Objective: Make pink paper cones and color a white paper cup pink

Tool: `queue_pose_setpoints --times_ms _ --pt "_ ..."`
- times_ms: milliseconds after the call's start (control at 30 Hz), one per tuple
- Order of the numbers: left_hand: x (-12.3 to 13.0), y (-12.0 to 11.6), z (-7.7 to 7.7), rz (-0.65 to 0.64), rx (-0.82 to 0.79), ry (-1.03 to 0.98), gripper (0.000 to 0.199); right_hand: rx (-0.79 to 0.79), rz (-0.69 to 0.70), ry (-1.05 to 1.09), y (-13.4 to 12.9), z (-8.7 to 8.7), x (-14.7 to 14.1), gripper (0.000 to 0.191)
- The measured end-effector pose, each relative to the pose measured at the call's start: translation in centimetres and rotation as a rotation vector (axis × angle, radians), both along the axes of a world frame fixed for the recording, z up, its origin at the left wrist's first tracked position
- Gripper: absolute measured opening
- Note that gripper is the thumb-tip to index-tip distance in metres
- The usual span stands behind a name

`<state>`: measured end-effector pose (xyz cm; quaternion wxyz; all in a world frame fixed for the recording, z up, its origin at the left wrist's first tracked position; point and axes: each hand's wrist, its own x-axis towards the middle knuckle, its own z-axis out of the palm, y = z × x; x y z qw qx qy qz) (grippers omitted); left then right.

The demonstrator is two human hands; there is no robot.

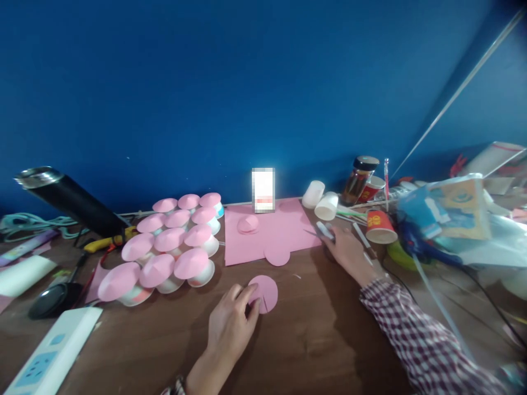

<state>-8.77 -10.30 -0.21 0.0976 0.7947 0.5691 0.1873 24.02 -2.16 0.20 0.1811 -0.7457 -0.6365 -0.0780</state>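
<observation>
My left hand (234,312) pinches the left edge of a flat pink paper circle (269,291), which has a slit cut in from its near edge. My right hand (346,249) reaches over the right side of the table, fingers closed at a small white object (325,229). A thin pointed shape beside it lies over the pink sheets; blur hides what exactly the fingers hold. Another pink circle (278,256) overlaps the front edge of the pink paper sheets (288,230). A small stack of pink rounds (248,224) sits on them.
Left stand several paper cups topped with pink paper cones (168,238). Farther left are a black flask (74,200) and a white power strip (53,351). Two white cups (320,200), a brown bottle (357,178), a red cup (381,226) and plastic packages (448,214) crowd the right.
</observation>
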Motion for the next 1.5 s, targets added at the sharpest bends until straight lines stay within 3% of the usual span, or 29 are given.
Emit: queue_pose_setpoints --times_ms 200,300,367,433,500,567,700,867,1167,1500 --pt "-0.6 0.0 0.4 -0.036 -0.003 0.037 0.031 0.09 -0.012 0.112 -0.3 0.2 -0.2 0.033" --pt "-1.1 0.5 0.3 -0.124 0.065 0.002 0.035 0.123 0.118 0.54 -1.5 0.9 -1.8 0.034" --pt "-1.3 0.7 0.1 -0.17 0.074 -0.033 0.037 0.006 0.192 0.998 -2.7 1.3 -3.7 0.034" --pt "-1.4 0.8 -0.1 -0.189 0.053 -0.054 0.037 -0.092 0.262 1.127 -4.0 1.5 -5.9 0.034" --pt "-1.3 0.9 -0.1 -0.182 0.026 -0.055 0.035 -0.232 0.346 1.396 -5.1 1.4 -7.9 0.03" --pt "-1.0 1.0 0.1 -0.164 0.009 -0.04 0.034 -0.331 0.39 1.547 -5.8 1.4 -9.6 0.028" --pt "-0.3 1.7 0.4 -0.169 -0.001 -0.014 0.032 -0.375 0.4 1.687 -5.5 1.6 -11.5 0.027" --pt "-0.3 2.5 0.2 -0.199 0.035 -0.059 0.033 -0.301 0.461 1.553 -4.7 1.3 -12.6 0.028" --pt "-0.7 2.7 -0.2 -0.25 0.037 -0.105 0.034 -0.222 0.655 0.921 -6.2 0.8 -13.5 0.016" --pt "-0.8 3.0 -1.1 -0.249 0.049 -0.106 0.032 -0.169 0.756 0.515 -6.6 0.3 -13.9 0.012"
